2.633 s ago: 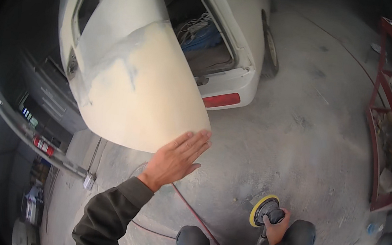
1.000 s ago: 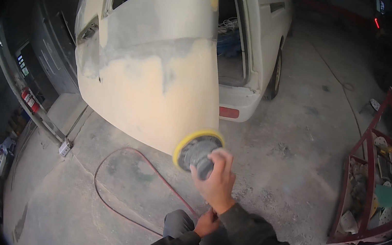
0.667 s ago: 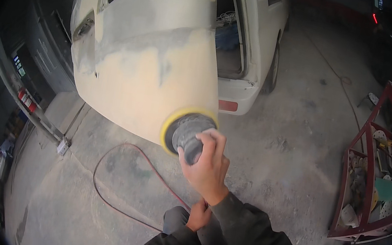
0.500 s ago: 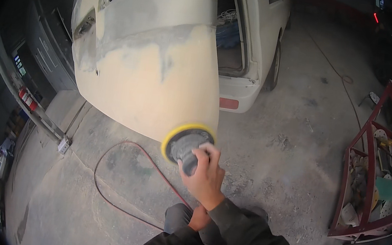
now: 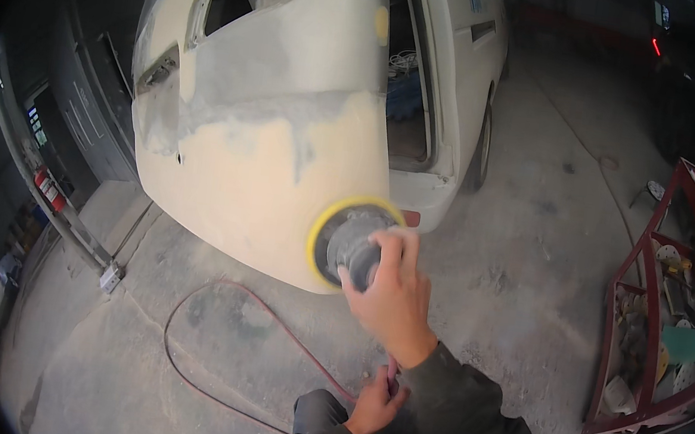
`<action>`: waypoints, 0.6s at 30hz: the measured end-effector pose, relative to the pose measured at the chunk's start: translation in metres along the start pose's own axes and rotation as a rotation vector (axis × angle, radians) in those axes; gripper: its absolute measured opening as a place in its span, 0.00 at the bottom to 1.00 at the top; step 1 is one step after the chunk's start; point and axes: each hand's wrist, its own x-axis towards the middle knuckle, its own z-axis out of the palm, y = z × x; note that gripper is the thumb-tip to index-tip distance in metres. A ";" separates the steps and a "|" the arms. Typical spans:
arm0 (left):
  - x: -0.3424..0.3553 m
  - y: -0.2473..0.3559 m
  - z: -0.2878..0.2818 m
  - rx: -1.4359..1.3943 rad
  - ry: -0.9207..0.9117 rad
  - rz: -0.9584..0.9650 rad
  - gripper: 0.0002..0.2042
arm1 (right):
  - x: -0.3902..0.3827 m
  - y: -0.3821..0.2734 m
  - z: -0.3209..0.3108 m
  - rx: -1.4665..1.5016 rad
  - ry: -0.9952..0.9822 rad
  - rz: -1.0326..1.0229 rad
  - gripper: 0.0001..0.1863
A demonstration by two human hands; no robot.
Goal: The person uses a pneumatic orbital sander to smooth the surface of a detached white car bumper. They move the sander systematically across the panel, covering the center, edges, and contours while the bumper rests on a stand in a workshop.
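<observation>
My right hand (image 5: 397, 297) is closed over the top of a round sander (image 5: 353, 239) with a yellow-edged pad. That pad is against, or very near, the lower corner of a vehicle's raised rear door (image 5: 246, 196), whose surface shows cream and grey patches. Lower down, close to my right wrist, my left hand (image 5: 374, 407) has its fingers wrapped round the reddish air hose (image 5: 392, 368). Part of the sander's body is hidden behind my right fingers.
The hose loops across the concrete floor (image 5: 263, 337). On the right stands a red-framed cart (image 5: 646, 340) with discs and tools. A white van body (image 5: 459, 83) with an open rear is behind the door. A post (image 5: 73, 227) with a red extinguisher (image 5: 50, 189) stands left.
The sander and my right hand have moved slightly right and up along the door's lower corner. My left hand shows more fully now. The view has shifted a little.
</observation>
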 end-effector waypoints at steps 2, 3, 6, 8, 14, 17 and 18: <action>-0.007 -0.046 0.030 -0.012 0.010 0.073 0.20 | -0.022 0.002 0.004 0.042 -0.074 -0.013 0.31; -0.005 -0.045 0.034 0.007 0.003 0.104 0.21 | -0.024 0.002 0.002 0.052 -0.093 -0.015 0.31; 0.003 0.003 0.017 -0.069 0.021 0.064 0.21 | 0.008 -0.001 -0.008 0.015 -0.072 0.012 0.32; 0.013 0.036 -0.004 -0.055 0.063 0.095 0.21 | 0.046 -0.007 -0.015 0.007 -0.048 0.018 0.32; 0.031 0.036 -0.006 -0.092 -0.009 0.134 0.23 | 0.053 -0.001 -0.020 0.032 -0.088 0.002 0.32; 0.035 0.045 0.000 -0.099 -0.018 0.169 0.23 | 0.065 0.001 -0.025 -0.022 -0.002 -0.090 0.31; 0.037 0.052 0.000 -0.106 -0.011 0.183 0.24 | 0.076 -0.003 -0.029 -0.035 -0.014 -0.079 0.31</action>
